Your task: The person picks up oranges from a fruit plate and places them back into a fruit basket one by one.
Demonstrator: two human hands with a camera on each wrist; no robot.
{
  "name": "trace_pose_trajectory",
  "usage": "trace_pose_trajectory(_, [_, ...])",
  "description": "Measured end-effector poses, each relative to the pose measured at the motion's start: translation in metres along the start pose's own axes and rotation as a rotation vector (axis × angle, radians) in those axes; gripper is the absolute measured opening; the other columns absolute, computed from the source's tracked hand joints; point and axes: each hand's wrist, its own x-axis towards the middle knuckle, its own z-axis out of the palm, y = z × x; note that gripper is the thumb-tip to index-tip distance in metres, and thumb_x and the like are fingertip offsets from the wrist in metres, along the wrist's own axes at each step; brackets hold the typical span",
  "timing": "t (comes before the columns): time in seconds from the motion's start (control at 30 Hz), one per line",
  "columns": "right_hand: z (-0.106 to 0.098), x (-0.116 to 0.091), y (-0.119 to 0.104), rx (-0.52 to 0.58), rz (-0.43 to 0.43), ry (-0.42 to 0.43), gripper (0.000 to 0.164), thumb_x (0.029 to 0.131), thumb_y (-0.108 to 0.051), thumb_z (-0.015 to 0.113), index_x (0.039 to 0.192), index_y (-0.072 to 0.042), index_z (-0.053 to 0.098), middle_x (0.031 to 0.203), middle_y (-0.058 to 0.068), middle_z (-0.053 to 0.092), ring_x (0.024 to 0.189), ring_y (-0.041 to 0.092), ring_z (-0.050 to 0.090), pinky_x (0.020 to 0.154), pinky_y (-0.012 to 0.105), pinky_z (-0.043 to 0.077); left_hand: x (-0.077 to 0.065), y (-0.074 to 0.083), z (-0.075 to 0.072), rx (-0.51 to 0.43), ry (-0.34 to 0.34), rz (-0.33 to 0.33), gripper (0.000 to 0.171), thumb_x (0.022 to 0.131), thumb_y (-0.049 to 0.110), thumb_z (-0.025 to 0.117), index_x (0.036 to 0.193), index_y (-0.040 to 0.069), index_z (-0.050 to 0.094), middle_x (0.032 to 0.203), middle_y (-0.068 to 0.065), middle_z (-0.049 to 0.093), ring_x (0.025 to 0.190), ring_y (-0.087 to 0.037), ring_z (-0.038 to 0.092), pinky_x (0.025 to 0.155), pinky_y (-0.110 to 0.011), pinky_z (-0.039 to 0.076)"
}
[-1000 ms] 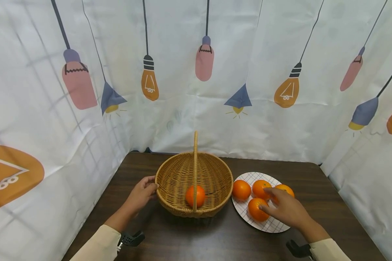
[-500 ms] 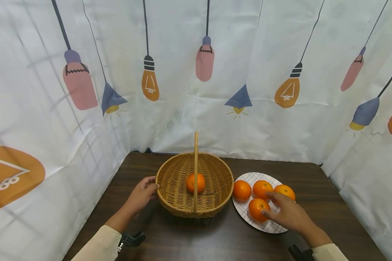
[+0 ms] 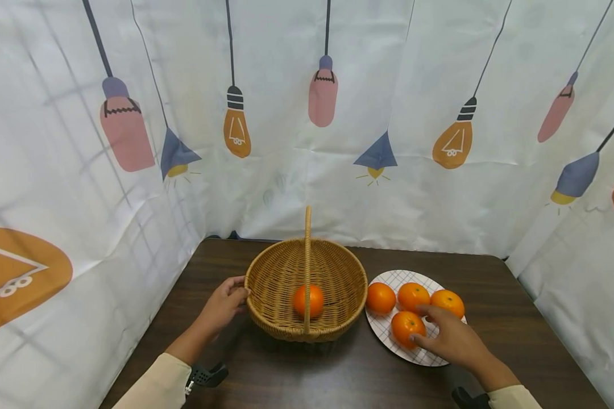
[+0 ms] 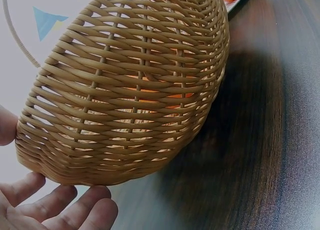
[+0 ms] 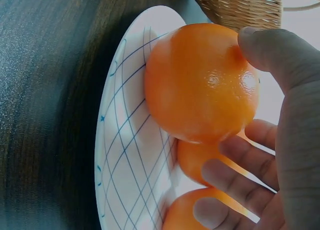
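A round wicker basket (image 3: 276,284) with a tall handle stands on the table, an orange (image 3: 314,301) inside it. My left hand (image 3: 224,307) holds its left rim, thumb over the edge and fingers on the outside, as the left wrist view also shows. To the right is a white plate (image 3: 384,338) with a grid pattern, bearing several oranges. My right hand (image 3: 452,338) has thumb and fingers about the nearest orange (image 5: 197,80). In the right wrist view its thumb (image 5: 267,52) overlaps that orange's side and the fingertips lie at its lower edge. The orange still sits over the plate.
The other oranges (image 3: 413,295) sit close behind the one at my right hand. The basket's right side stands right beside the plate's left edge. A dark wood table (image 3: 307,375) lies beneath, with a lamp-printed white curtain (image 3: 286,187) behind and at the sides.
The orange in the basket has shifted toward the back and then partly forward again. My right hand has lowered and closed in round the nearest orange. My left hand stays at the basket rim.
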Motion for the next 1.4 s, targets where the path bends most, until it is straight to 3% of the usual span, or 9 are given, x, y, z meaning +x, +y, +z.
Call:
trace_pose_trajectory(0.33, [0.006, 0.000, 0.002, -0.024, 0.002, -0.019, 0.075, 0.077, -0.060, 0.083, 0.134, -0.015, 0.063, 0.120, 0.000, 0.068, 0.103, 0.024, 0.065, 0.081, 0.051, 0.054, -0.003, 0.002, 0.000, -0.009, -0.003, 0.011, 0.053, 0.105, 0.019, 0.053, 0.150, -0.005, 0.039, 0.136, -0.027, 0.055, 0.119, -0.035, 0.059, 0.092, -0.050, 0.055])
trace_pose_trajectory(0.73, [0.011, -0.001, 0.002, -0.040, 0.000, -0.033, 0.085, 0.071, -0.060, 0.087, 0.135, -0.010, 0.061, 0.119, 0.001, 0.068, 0.100, 0.020, 0.065, 0.083, 0.048, 0.054, -0.004, 0.003, 0.001, -0.019, 0.003, 0.008, 0.053, 0.104, 0.019, 0.053, 0.149, -0.004, 0.039, 0.135, -0.026, 0.055, 0.119, -0.035, 0.060, 0.093, -0.052, 0.054])
trace_pose_trajectory(1.4, [0.001, 0.004, -0.007, -0.070, -0.066, 0.008, 0.073, 0.074, -0.052, 0.088, 0.131, -0.016, 0.063, 0.107, -0.005, 0.067, 0.091, 0.015, 0.062, 0.073, 0.042, 0.053, -0.005, 0.005, 0.002, -0.035, 0.004, 0.006, 0.054, 0.104, 0.019, 0.053, 0.150, -0.004, 0.039, 0.136, -0.027, 0.055, 0.119, -0.036, 0.060, 0.094, -0.053, 0.054])
